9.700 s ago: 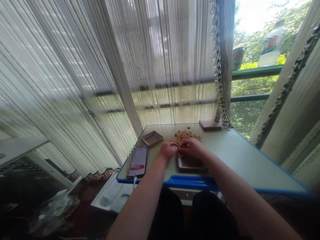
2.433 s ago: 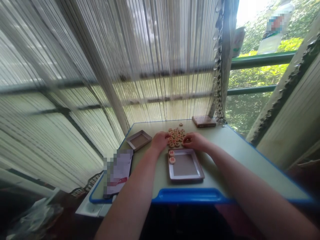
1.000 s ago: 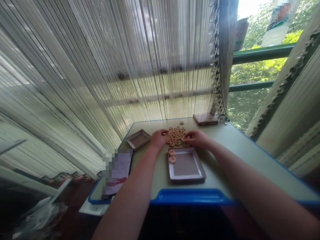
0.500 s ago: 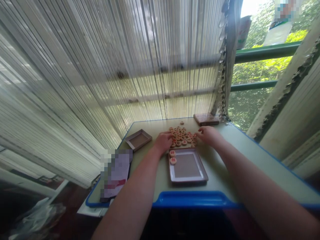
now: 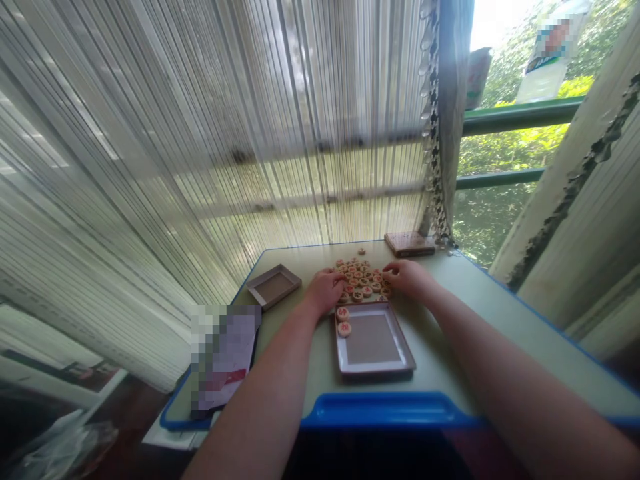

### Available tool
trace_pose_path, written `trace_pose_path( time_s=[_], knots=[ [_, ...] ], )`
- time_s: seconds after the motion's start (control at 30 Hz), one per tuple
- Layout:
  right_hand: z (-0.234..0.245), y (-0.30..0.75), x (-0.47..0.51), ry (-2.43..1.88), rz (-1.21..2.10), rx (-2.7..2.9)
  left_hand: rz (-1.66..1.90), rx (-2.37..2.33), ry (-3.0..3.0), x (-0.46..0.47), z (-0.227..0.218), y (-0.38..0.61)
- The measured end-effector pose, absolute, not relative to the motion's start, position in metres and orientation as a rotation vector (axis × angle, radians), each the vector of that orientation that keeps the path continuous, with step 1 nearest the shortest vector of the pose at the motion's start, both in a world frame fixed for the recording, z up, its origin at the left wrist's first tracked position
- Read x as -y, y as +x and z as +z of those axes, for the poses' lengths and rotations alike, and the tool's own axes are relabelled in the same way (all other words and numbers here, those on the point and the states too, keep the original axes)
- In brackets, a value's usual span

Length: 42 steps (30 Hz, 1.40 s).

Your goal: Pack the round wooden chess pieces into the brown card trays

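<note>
Disc pile (image 5: 367,291) between two hands

Our left hand (image 5: 326,291) touches its left edge; our right hand (image 5: 406,277) is at its right. We cannot tell whether the fingers are apart or together. Two red-marked discs (image 5: 345,329) sit in the near tray (image 5: 373,343).

Left hand (image 5: 325,292) and right hand (image 5: 407,277) flank clustered round pieces (image 5: 361,281).

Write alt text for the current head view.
A person's left hand and right hand flank a cluster of round pieces on a pale, blue-edged table. In front, two red-marked pieces lie along the left side of a shallow tray.
</note>
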State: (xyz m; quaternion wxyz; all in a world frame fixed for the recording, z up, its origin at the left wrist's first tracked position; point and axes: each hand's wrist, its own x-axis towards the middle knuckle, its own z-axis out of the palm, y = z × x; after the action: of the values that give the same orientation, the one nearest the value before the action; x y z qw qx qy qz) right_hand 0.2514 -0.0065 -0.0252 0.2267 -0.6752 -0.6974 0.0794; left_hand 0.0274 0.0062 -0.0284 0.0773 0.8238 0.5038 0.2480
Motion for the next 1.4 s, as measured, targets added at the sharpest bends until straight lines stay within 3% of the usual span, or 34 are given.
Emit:
trace_pose_path(
  time_s=[0.9, 1.1, 1.3, 1.4],
  knots=[
    [-0.0288, 0.2448, 0.0021, -1.786, 0.404, 1.929, 0.761, -1.52, 2.397, -0.0114, -0.0294, 0.0272],
    [-0.0255, 0.2448, 0.0034, -1.832, 0.246, 1.956, 0.803, -1.608, 2.362, -0.0095, -0.027, 0.0275],
    [-0.0275, 0.2426, 0.0057, -1.758, 0.347, 2.033, 0.821, -1.67, 2.262, -0.0101, -0.0259, 0.029],
    [-0.0324, 0.2432, 0.0018, -1.74, 0.191, 2.012, 0.846, -1.723, 2.141, -0.0135, -0.0259, 0.0287]
  ],
)
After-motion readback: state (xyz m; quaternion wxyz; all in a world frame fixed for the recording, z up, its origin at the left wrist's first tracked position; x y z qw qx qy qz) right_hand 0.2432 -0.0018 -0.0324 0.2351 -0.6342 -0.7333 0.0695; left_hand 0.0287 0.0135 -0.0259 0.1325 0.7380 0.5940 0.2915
